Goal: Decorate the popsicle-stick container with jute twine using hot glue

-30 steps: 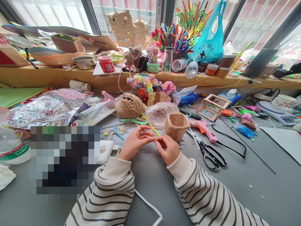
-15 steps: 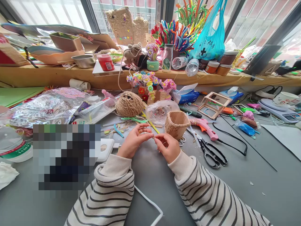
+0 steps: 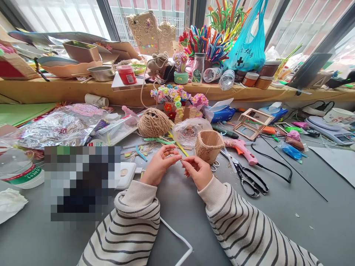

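Both hands meet fingertip to fingertip above the grey table. My left hand [image 3: 161, 165] is closed in a pinch, thumb against fingers, on something thin that I cannot make out. Fingers pinched as well, my right hand [image 3: 198, 171] touches the left one's fingertips; what it grips is too small to name. Just behind the right hand stands a small cup-shaped container [image 3: 209, 146], wrapped in twine over cardboard. A ball of jute twine [image 3: 154, 122] sits beyond the left hand. Between them lies a clear plastic bag [image 3: 190, 131] with small bits inside.
Right of the container lie a pink glue gun [image 3: 244, 150] with a black cord and black-handled scissors [image 3: 252, 181]. On the left are a white charger [image 3: 126, 175], a blurred-out patch and a plastic tub [image 3: 20, 173]. Pipe cleaners [image 3: 206, 46] crowd the windowsill.
The view has shifted slightly, so things on the left appear a little further right. Both hands keep their pinch, with the right fingers a little changed in pose.
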Demonstrator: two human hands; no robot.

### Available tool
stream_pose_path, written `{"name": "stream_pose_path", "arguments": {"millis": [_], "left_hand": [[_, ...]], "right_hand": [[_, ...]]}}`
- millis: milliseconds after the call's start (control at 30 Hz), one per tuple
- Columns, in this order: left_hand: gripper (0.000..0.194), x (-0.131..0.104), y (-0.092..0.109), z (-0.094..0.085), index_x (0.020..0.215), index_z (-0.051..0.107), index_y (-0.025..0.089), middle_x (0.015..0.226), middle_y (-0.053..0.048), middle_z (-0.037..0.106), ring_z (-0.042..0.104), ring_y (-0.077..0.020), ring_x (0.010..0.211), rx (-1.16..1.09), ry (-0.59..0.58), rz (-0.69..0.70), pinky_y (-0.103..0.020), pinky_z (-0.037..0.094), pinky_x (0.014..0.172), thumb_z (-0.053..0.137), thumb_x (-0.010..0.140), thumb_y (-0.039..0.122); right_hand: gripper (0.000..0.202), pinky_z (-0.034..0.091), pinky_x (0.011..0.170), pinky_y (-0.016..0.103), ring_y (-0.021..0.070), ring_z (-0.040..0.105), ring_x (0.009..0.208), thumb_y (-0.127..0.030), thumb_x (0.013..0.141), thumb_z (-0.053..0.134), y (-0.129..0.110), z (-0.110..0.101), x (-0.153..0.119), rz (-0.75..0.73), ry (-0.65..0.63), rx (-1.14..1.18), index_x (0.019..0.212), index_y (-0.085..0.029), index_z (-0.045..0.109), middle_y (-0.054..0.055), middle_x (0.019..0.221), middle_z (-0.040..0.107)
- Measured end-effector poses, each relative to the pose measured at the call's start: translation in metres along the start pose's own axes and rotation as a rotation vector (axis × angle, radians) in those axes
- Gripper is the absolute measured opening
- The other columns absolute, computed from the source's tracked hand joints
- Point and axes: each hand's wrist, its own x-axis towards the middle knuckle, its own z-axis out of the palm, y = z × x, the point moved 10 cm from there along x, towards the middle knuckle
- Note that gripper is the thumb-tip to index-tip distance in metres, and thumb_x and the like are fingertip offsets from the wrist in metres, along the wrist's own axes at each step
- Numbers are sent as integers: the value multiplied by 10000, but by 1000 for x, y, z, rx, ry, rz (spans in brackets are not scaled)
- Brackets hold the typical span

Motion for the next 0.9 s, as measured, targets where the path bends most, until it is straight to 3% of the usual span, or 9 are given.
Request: {"name": "stream_pose_path", "arguments": {"millis": [333,567,900], "left_hand": [[396,1,4,4,918,487,153,722,38,516,488,-58,619,61,-53,55,-201,380,605,700,591,219],[402,0,6,8,915,455,168,732,42,550,554,-93,707,133,-93,93,-254,416,746,694,596,218],[394,1,6,5,876,446,170,754,25,553,573,-119,727,261,-74,106,-298,439,762,701,589,258]], "right_hand": [[195,455,401,197,79,530,440,-341,698,574,0,-6,-1,-17,57,20,753,-154,580,5,611,590],[211,460,397,202,85,535,444,-355,723,547,-3,-10,-2,-52,89,-62,769,-151,580,15,628,593],[158,451,469,202,90,528,482,-228,775,494,-44,-9,-9,-402,142,-515,724,-149,620,40,652,623]]}}
